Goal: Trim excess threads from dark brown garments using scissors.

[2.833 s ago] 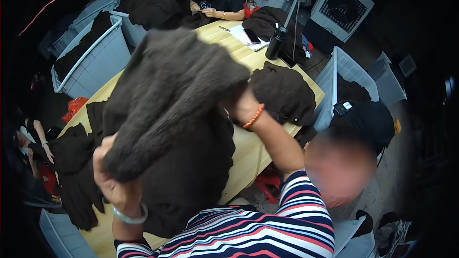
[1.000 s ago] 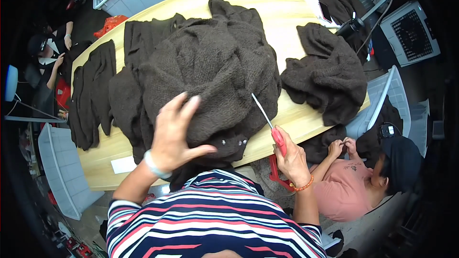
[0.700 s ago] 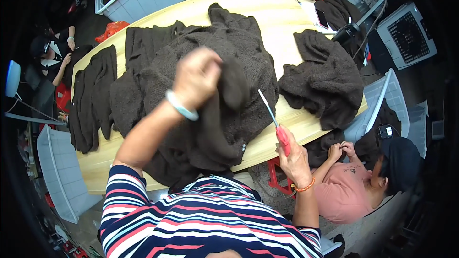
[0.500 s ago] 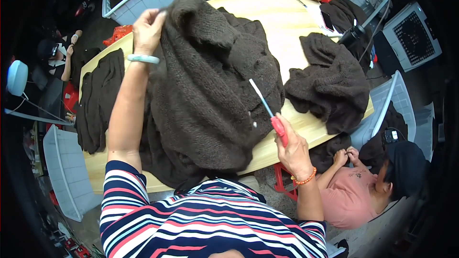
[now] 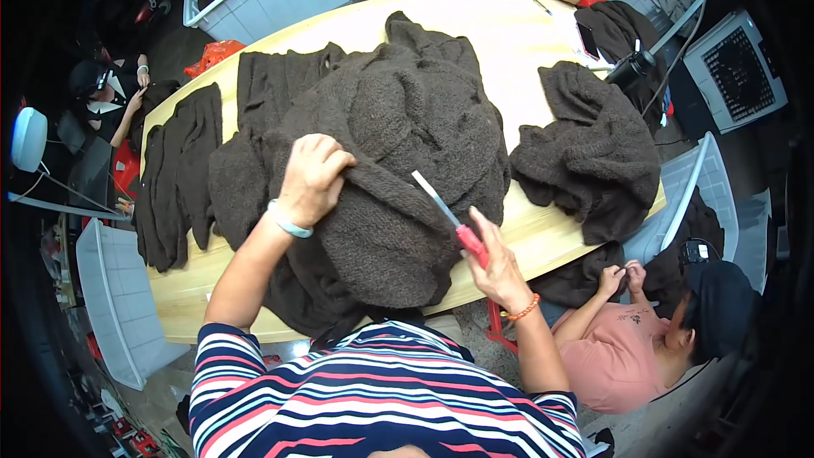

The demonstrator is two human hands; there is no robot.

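Observation:
A dark brown knitted garment (image 5: 398, 119) lies heaped over the middle of the wooden table. My left hand (image 5: 314, 178) is closed on a fold of it, near the heap's centre-left. In my right hand (image 5: 498, 270), at the heap's near right edge, is a red-handled tool (image 5: 471, 244) with a long slim pale shaft; its exact kind cannot be made out. The shaft points up and left, over the knit. My right fingers wrap around the handle, with the index finger raised along it.
Brown knits lie at the table's left (image 5: 180, 174) and right (image 5: 589, 148). A black bottle (image 5: 629, 69) and a phone (image 5: 587, 41) are at the far right. Plastic crates (image 5: 123, 305) stand around the table (image 5: 526, 25). A person in pink (image 5: 610, 356) sits close on my right; others work farther off.
My left hand has come down and toward me from the far left, lowering the raised part of the garment. My right hand and the tool have shifted slightly left and down.

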